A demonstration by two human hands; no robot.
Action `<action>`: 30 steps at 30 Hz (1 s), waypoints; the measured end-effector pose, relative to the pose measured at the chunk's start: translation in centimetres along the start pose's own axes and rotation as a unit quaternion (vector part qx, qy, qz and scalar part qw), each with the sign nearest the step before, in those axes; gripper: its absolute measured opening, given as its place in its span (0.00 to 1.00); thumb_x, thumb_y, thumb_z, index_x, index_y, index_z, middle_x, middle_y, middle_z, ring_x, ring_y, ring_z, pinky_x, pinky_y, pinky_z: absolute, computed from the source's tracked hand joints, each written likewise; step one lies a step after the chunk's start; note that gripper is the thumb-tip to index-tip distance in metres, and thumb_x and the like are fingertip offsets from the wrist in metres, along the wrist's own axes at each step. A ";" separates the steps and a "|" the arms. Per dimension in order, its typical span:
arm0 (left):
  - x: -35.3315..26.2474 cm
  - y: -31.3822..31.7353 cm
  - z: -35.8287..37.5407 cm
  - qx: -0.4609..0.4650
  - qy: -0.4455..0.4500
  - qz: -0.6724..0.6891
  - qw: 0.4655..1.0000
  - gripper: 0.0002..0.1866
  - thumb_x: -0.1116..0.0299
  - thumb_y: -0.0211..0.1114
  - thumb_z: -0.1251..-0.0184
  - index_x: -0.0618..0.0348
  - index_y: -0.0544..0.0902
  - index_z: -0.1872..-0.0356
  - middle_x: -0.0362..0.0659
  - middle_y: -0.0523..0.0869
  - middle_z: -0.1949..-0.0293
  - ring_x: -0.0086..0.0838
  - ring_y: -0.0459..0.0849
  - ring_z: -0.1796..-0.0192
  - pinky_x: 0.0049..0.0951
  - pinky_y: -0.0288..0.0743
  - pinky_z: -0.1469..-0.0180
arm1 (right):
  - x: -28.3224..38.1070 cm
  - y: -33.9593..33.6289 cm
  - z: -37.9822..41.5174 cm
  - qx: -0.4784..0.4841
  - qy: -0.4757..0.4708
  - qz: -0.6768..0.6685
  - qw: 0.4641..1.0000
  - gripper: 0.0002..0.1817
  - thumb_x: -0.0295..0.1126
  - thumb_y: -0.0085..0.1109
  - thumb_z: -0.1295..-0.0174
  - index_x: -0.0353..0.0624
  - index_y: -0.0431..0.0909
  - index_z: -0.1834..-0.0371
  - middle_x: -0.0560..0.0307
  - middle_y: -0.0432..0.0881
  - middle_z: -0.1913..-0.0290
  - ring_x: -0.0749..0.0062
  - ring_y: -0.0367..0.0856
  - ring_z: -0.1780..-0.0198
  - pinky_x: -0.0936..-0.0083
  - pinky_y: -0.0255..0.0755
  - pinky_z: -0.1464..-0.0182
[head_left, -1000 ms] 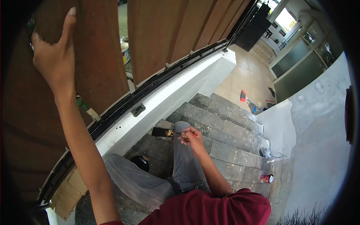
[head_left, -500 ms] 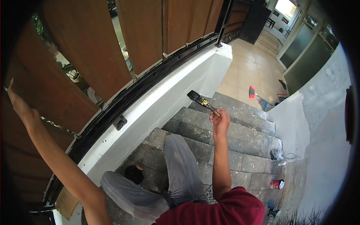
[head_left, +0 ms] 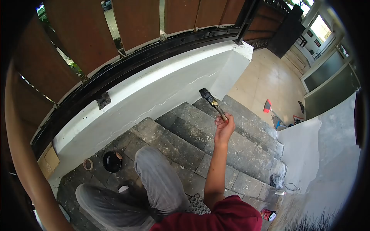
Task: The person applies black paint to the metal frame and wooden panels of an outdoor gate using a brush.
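The right hand [head_left: 223, 129] is gripping the handle of a paintbrush [head_left: 211, 102], holding it raised with its dark bristles pointing at the white low wall [head_left: 154, 96] beside the stone steps [head_left: 216, 134]. The left hand is reaching out of view past the left edge, so I cannot tell its state. The wall is looking largely coated already, while the black paint pot [head_left: 112, 161] is sitting on the lower step by the knee, suggesting work is continuing.

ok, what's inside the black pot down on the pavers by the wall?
The black pot sits open on the stone pavers. Its inside reads uniformly dark; whether that is paint or an empty base cannot be told. A tape roll lies beside it, outside.
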State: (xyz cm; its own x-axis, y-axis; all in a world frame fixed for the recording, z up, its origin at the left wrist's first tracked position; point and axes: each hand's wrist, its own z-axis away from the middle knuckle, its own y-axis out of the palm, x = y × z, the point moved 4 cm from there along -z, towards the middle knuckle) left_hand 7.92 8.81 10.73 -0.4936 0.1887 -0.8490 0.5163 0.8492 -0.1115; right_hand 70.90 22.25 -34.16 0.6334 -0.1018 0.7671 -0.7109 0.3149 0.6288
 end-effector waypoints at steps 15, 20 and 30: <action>3.0 -1.4 -2.7 -0.039 0.035 0.028 0.998 0.29 0.53 0.54 0.22 0.54 0.67 0.25 0.42 0.65 0.24 0.29 0.62 0.23 0.27 0.53 0.23 | 12.5 -4.6 -1.0 -0.045 -0.087 0.068 0.993 0.09 0.33 0.53 0.34 0.38 0.75 0.60 0.49 0.82 0.69 0.70 0.78 0.72 0.77 0.69 0.70; 6.7 -1.4 -5.7 -0.003 -0.005 0.034 0.999 0.36 0.45 0.58 0.26 0.56 0.65 0.25 0.51 0.69 0.27 0.38 0.70 0.28 0.36 0.63 0.27 | 12.2 -3.1 -1.7 -0.077 -0.106 0.066 0.989 0.08 0.33 0.53 0.34 0.38 0.75 0.60 0.47 0.82 0.69 0.69 0.79 0.72 0.77 0.69 0.70; 7.8 14.6 -10.8 0.068 -0.040 0.098 0.992 0.37 0.44 0.58 0.27 0.56 0.65 0.25 0.52 0.70 0.28 0.39 0.71 0.29 0.36 0.64 0.28 | 15.6 1.7 -10.4 -0.053 -0.139 0.071 0.986 0.18 0.31 0.53 0.32 0.28 0.74 0.45 0.48 0.82 0.68 0.75 0.76 0.74 0.81 0.66 0.73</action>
State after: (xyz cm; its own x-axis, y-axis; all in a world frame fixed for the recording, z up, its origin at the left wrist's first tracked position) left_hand 4.03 28.01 8.09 -0.3202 0.2981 -0.8992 0.6886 0.7252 -0.0048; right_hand 82.75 31.01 -22.40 0.4120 -0.2995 0.8606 -0.7406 0.4402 0.5077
